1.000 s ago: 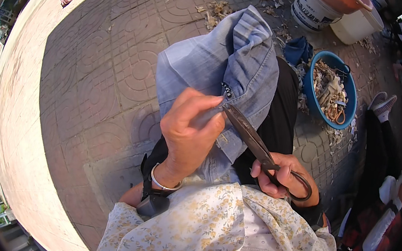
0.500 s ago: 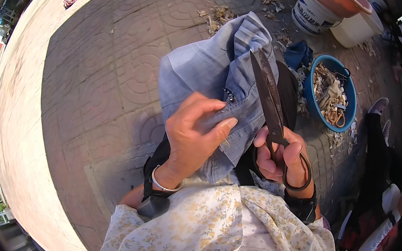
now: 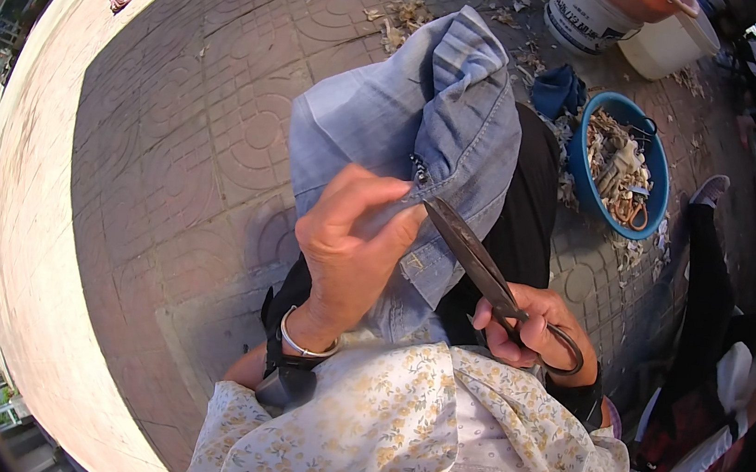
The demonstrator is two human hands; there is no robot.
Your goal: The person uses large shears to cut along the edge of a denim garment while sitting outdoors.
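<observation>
A piece of faded blue denim clothing (image 3: 363, 122) lies draped over my lap and knee, with a small dark beaded-looking patch (image 3: 419, 170) on it. My left hand (image 3: 345, 242) is over the denim, thumb and index finger bent toward each other with a gap between them; its other fingers are mostly hidden. In my right hand (image 3: 525, 332) is a pair of dark, worn scissors (image 3: 478, 261), fingers and thumb around the handle loops. Their blades look closed and point up and left, the tip beside my left thumb and index finger, just below the dark patch.
To the right stands a blue basin (image 3: 615, 228) holding pale scraps and orange-handled scissors (image 3: 630, 214). Beside it lies a dark blue cloth (image 3: 559, 91). Buckets (image 3: 580, 21) stand farther back on the paving. A person's leg (image 3: 707, 274) stretches along the right.
The scissors have swung down and left, bringing their tip to my left fingertips. My left hand has shifted slightly left, its thumb and index finger a little nearer each other.
</observation>
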